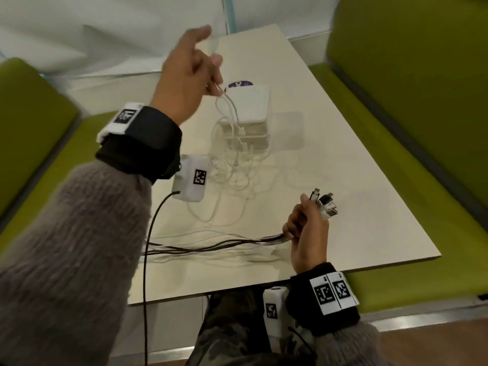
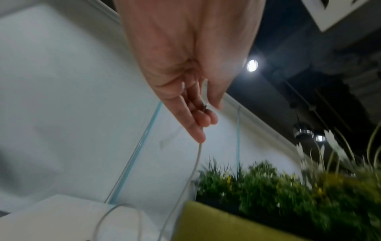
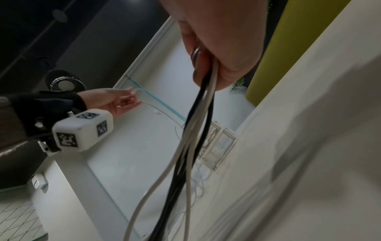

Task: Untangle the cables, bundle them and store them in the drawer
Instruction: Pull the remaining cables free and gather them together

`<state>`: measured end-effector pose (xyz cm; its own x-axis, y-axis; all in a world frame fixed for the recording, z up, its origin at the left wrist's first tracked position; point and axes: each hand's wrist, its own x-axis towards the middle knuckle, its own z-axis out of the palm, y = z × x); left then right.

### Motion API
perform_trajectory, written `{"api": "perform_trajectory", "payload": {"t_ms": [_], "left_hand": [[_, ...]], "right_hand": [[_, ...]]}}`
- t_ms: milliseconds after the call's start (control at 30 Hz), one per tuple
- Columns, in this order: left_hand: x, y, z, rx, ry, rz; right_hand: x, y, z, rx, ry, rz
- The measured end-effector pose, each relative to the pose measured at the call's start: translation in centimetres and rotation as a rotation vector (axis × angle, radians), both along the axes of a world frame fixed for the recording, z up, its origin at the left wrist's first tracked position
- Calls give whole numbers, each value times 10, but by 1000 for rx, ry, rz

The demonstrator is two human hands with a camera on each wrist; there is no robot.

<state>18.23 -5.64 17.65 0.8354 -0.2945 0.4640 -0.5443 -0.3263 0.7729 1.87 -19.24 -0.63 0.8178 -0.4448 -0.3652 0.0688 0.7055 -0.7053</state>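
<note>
- Left hand [image 1: 184,83], raised above the drawer unit [image 1: 252,107], pinches one white cable [image 1: 228,101] in its fingers [image 1: 216,60].
- Right hand [image 1: 307,233], nearer than the drawer unit, grips a cable bundle [image 1: 211,247] trailing across the counter [image 1: 330,154].

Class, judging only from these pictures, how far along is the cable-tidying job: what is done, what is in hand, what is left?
Done: the right hand grips several cable ends gathered together. In hand: the left hand lifts one white cable out of the tangle on the table. Left: freeing the rest, bundling, and storing them in the white drawer unit; no cables in it yet.
</note>
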Motion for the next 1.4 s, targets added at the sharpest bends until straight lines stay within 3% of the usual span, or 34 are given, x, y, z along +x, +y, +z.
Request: {"api": "perform_trajectory", "payload": {"t_ms": [100, 333, 500, 700, 900, 1033, 1233, 1400], "left_hand": [[-12, 9, -2, 99, -50, 34], [-68, 24, -77, 594, 173, -169], [-103, 11, -106, 722, 243, -318], [-129, 15, -130, 697, 199, -375], [-142, 40, -141, 998, 196, -293], [-142, 50, -142, 966, 255, -219], [-144, 40, -136, 765, 128, -193], [-147, 36, -140, 784, 83, -188]], "right_hand": [[0, 1, 1, -9, -30, -16], [0, 7, 4, -56, -88, 25], [-2, 14, 12, -138, -99, 165], [-4, 14, 12, -126, -100, 110], [-2, 11, 20, -2, -170, 153], [-6, 14, 21, -71, -218, 166], [-7, 18, 24, -99, -265, 206], [-8, 19, 25, -50, -253, 155]]}}
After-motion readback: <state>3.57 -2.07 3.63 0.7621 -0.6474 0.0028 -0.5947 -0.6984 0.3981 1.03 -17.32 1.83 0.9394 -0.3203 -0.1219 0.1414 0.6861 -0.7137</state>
